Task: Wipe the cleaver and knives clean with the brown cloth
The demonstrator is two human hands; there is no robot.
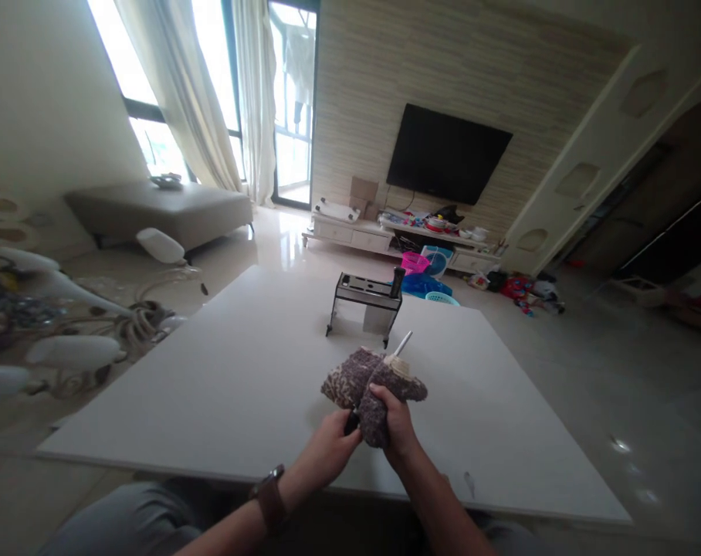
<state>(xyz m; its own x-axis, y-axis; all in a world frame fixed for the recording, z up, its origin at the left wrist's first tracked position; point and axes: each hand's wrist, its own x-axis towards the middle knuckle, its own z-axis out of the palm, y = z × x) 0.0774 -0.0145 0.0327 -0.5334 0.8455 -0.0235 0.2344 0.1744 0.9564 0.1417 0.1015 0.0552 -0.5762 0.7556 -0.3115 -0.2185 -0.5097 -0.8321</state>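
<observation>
right now, the left hand (330, 442) has its fingers curled closed around a black handle (351, 422), of which only a bit shows, while the right hand (400, 425) pinches a fluffy cloth (350, 374) with the thumb lying across its top. the cloth is bunched and folded, brown-grey with a patterned part at its left and a cream patch facing the far edge. both things are held over the near half of the white worktop (228, 386), a little right of its middle; whether the cloth touches the surface, i cannot tell. a slim metal strip (404, 342) sticks out of the cloth toward the far edge, probably the end of a blade belonging to the handle, though the wrap hides the join.

the cloth looks light, soft and floppy, best gripped through a thick fold. the strip looks stiff and smooth, likely slippery and perhaps sharp, so the handle is the safer hold, with padding kept between skin and metal.

near the middle of the far edge stands a knife rack (367, 289), another black handle upright at its right end. it looks rigid and hollow, easiest taken by its side frames.
</observation>
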